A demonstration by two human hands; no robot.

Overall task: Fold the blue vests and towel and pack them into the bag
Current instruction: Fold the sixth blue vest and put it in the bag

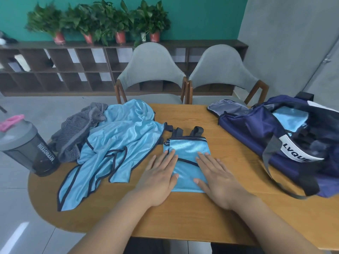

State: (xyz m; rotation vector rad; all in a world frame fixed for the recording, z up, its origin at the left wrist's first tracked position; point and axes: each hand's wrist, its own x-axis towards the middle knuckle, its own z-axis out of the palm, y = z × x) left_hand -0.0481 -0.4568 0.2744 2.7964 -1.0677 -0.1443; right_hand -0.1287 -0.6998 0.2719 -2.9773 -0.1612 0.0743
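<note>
Both hands lie flat on the folded vest point(187, 158) in the middle of the table point(183, 217). The left hand point(159, 178) is on its left edge and the right hand point(218, 178) on its right edge, with fingers straight, pressing the cloth. The vest's longer side runs away from the person. The open bag point(256, 129) stands to the right, so the right hand is nearer to it. I think the packing goes that way. The unfolded vests point(119, 143) and the grey towel point(80, 129) lie on the left.

left hand point(157, 182): bare, nails short
right hand point(218, 182): bare, nails short
forearms point(113, 226): both bare down to the lower edge of view
</note>
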